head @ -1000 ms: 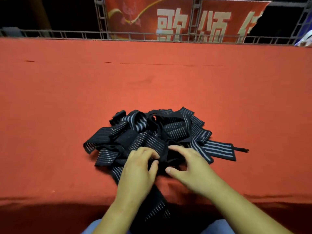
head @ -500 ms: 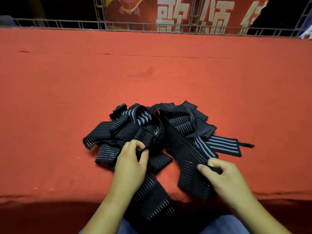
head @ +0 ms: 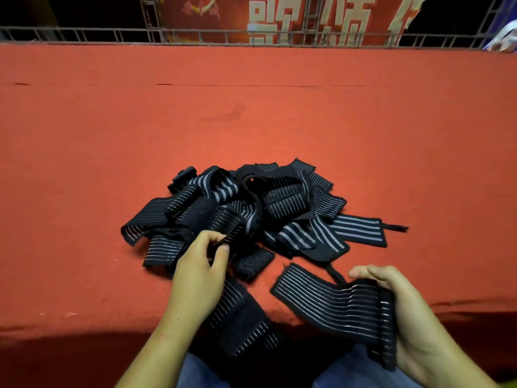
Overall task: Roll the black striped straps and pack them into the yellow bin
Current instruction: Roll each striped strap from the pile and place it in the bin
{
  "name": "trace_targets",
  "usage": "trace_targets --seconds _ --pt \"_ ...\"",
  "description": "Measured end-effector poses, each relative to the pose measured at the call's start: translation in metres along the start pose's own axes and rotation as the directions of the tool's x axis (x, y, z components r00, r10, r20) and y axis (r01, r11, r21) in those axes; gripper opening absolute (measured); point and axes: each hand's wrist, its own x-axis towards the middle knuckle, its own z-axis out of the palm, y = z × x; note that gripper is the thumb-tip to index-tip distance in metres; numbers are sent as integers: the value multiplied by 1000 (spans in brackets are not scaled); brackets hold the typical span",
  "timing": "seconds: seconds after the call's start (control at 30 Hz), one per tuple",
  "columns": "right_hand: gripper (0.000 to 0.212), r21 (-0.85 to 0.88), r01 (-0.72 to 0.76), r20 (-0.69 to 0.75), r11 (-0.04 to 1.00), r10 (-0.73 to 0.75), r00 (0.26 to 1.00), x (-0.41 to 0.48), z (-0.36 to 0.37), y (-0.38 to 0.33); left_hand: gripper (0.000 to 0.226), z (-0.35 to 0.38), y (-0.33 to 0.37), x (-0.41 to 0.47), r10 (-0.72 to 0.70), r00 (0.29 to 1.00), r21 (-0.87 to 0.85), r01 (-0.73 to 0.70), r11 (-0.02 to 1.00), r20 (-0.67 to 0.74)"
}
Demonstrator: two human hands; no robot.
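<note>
The strap [head: 330, 301] in the right hand [head: 405, 317] now lies clear of the pile [head: 251, 208], no longer trailing from it. It sits just right of the pile's near side, draped over the table's [head: 251, 121] front edge, with fingers curled round its end. The left hand [head: 195, 273] pinches a strap at the pile's near side. Red cloth stretches wide beyond the pile and to both its sides.

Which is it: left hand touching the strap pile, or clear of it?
Touching. The head view shows the left hand pinching a strap edge between thumb and fingers at the near side of the strap pile.
</note>
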Motion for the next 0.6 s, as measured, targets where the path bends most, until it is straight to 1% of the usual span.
trace_targets --seconds 0.07,0.13,0.2,0.23,0.27,0.33,0.37,0.4,0.47,0.53,0.6 --pt "23 -31 -39 83 999 42 996 -3 0 2 11 -4 2 1 -25 999 -91 22 996 -32" --pt "21 -38 -34 168 999 40 985 -6 1 1 12 -9 5 3 -39 997 -228 22 973 -70" --pt "39 17 -41 239 999 35 970 -9 -1 -3 15 -17 12 5 -94 991 -382 51 923 -94" --pt "47 8 -24 255 1000 21 967 -10 -1 -5 14 -21 15 6 -122 988 -454 65 889 -97" --pt "51 -36 2 258 999 7 966 -10 0 -6 13 -25 19 7 -149 985 -519 82 850 -87" --pt "45 -233 100 225 967 -46 973 -12 10 -7 13 -29 29 7 -192 981 -624 128 771 -35" --pt "40 -341 165 201 925 -99 975 -14 19 -6 14 -29 34 6 -197 980 -657 145 740 -6" --pt "41 -434 218 195 874 -145 970 -16 28 -3 15 -29 40 4 -192 981 -673 155 723 20" --pt "54 -544 291 244 787 -184 952 -21 47 1 16 -27 53 -2 -154 985 -677 165 717 77" --pt "53 -551 344 283 760 -218 934 -26 65 6 17 -25 63 -9 -111 985 -680 170 714 130" --pt "47 -529 352 284 772 -230 931 -32 79 8 16 -23 72 -17 -67 987 -661 148 735 146"
